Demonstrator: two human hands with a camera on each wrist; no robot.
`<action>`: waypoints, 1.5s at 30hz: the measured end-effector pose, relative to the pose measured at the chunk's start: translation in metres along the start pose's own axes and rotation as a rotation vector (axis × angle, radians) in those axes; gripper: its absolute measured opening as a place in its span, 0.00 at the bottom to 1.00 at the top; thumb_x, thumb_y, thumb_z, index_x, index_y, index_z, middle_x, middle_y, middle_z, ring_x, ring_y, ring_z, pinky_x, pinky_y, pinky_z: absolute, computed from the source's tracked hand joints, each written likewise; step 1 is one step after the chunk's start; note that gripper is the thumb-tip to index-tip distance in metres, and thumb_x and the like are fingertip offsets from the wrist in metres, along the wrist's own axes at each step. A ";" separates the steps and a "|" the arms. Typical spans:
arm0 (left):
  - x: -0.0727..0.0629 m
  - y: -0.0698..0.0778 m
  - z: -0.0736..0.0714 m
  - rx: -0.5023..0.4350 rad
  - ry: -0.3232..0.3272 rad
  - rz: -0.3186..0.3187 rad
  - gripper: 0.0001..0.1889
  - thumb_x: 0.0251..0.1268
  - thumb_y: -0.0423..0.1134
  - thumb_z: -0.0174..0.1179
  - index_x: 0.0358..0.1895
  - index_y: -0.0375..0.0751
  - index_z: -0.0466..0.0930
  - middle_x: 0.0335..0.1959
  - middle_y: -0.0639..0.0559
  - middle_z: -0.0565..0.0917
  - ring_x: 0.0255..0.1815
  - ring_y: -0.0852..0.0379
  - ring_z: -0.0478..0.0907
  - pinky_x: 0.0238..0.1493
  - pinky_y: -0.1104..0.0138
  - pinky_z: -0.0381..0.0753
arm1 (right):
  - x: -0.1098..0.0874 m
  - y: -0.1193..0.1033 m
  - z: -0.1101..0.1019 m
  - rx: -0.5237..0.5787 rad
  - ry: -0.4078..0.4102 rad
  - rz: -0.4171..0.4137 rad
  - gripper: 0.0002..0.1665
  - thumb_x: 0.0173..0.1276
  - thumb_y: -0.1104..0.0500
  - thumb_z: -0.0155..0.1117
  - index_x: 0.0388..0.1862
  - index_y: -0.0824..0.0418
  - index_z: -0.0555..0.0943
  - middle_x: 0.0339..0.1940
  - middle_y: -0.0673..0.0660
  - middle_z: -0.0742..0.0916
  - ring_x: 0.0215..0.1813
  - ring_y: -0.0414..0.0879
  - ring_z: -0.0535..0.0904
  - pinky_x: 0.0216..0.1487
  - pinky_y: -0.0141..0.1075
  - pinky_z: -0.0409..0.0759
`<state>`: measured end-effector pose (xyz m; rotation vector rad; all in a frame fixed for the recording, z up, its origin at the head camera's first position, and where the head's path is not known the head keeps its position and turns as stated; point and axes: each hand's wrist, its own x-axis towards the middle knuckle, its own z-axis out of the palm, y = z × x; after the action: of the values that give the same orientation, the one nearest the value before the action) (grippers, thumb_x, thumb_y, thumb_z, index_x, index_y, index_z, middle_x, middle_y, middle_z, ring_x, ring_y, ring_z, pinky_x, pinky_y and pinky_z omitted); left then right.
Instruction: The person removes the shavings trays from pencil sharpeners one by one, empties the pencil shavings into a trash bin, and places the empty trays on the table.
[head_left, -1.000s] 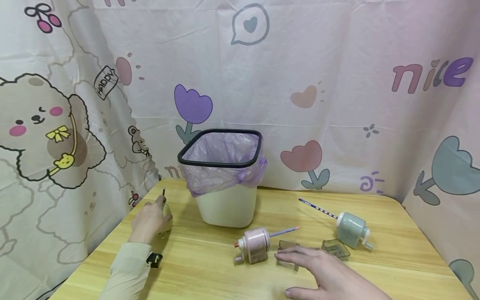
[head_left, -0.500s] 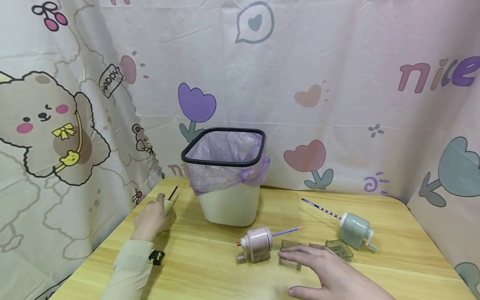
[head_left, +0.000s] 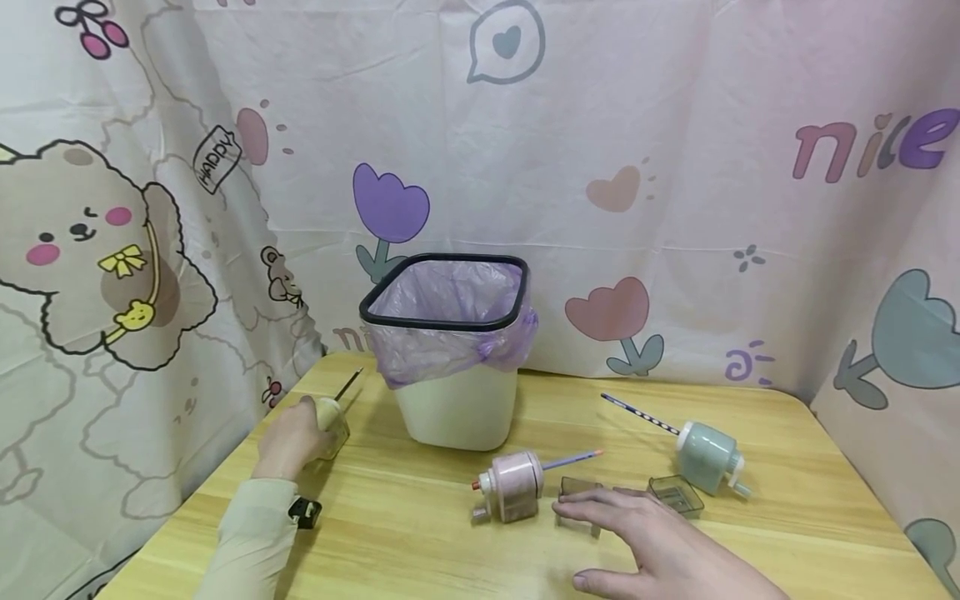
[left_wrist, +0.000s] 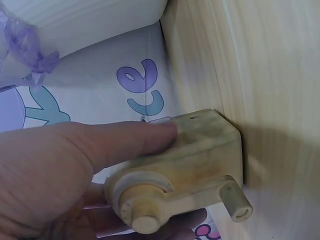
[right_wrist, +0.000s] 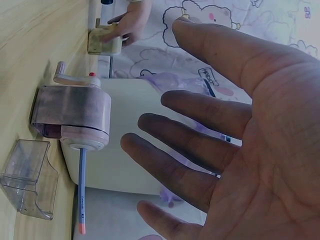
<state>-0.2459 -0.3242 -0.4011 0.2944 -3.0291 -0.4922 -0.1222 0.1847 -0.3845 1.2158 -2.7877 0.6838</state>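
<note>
In the head view my left hand [head_left: 288, 437] grips a yellow crank pencil sharpener [head_left: 334, 427] standing on the table at the left. A dark pencil [head_left: 348, 383] sticks out of its far end. The left wrist view shows the thumb lying along the top of the sharpener body [left_wrist: 200, 155], with the crank handle [left_wrist: 235, 200] facing the camera. My right hand [head_left: 645, 537] is held with fingers spread and holds nothing. It is nearest to a clear smoky shavings drawer [head_left: 580, 487], partly hidden behind its fingers, and to a pink crank sharpener [head_left: 517, 487] holding a blue pencil [head_left: 572, 460].
Behind the sharpeners stands a white wastebasket [head_left: 461, 417] with a purple liner and black rim. At the right is a green crank sharpener [head_left: 707, 457] with a striped pencil [head_left: 637, 414], beside another smoky drawer [head_left: 677, 497]. A printed cloth [head_left: 487, 183] hangs behind the table.
The yellow sharpener and its pencil have turned, so the pencil now slants to the right instead of standing nearly straight up. My right hand keeps its place.
</note>
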 end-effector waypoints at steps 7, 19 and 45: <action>0.000 -0.003 0.002 -0.016 0.049 -0.007 0.27 0.64 0.49 0.73 0.48 0.27 0.75 0.35 0.35 0.81 0.32 0.41 0.80 0.26 0.54 0.77 | -0.001 0.002 0.003 0.008 -0.003 -0.005 0.34 0.76 0.31 0.65 0.76 0.41 0.78 0.72 0.45 0.84 0.71 0.50 0.83 0.61 0.46 0.88; 0.000 -0.006 0.003 -0.052 0.075 0.003 0.26 0.65 0.49 0.72 0.43 0.25 0.76 0.31 0.36 0.80 0.30 0.42 0.79 0.26 0.55 0.77 | -0.001 0.003 0.002 0.022 -0.013 0.010 0.35 0.76 0.31 0.65 0.76 0.40 0.77 0.73 0.46 0.84 0.71 0.50 0.83 0.61 0.46 0.88; 0.003 -0.014 -0.002 -0.088 0.105 0.007 0.24 0.65 0.46 0.71 0.44 0.25 0.77 0.34 0.33 0.82 0.31 0.41 0.80 0.28 0.51 0.79 | 0.002 0.004 0.002 0.046 -0.053 0.044 0.36 0.75 0.30 0.65 0.77 0.39 0.77 0.74 0.48 0.84 0.71 0.51 0.83 0.60 0.44 0.88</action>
<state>-0.2460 -0.3385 -0.4032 0.2941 -2.8963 -0.5881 -0.1260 0.1845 -0.3872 1.2006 -2.8656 0.7336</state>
